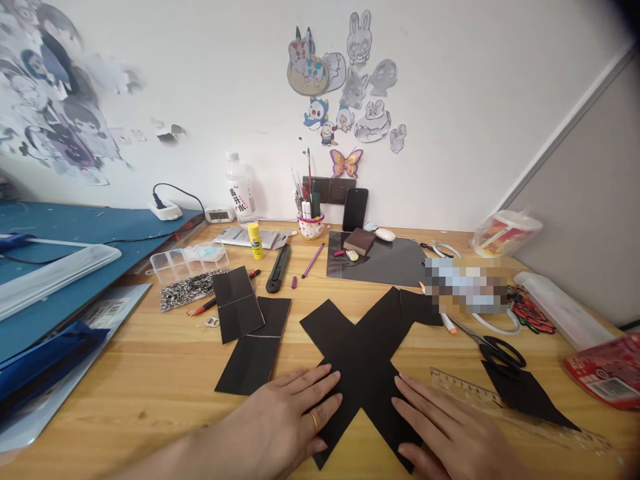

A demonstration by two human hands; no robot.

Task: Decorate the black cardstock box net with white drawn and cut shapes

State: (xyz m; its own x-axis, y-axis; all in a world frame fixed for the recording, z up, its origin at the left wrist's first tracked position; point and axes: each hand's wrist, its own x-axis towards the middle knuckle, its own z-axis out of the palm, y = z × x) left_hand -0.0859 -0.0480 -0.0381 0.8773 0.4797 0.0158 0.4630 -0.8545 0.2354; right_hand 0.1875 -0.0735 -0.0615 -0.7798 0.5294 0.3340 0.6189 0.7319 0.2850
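A black paper cross [363, 363] lies flat on the wooden table, its arms spread like an X. My left hand [295, 413], with a ring on one finger, rests flat on the cross's lower left arm, fingers stretched out. Over the lower right arm lies my right hand [445, 427], its fingers also extended and touching the paper. At the cross's upper right arm there is a smaller black flap [423, 308]. Two creased black paper pieces [237, 303] overlap to the left of the cross. Neither hand grips anything.
Right of my hands lie a clear ruler [465, 389], scissors [503, 353] and a black paper scrap [530, 397]. Farther back are a utility knife [278, 270], glue stick [255, 241], purple pen [313, 261], pen cup [311, 225], phone [355, 209] and water bottle [240, 190].
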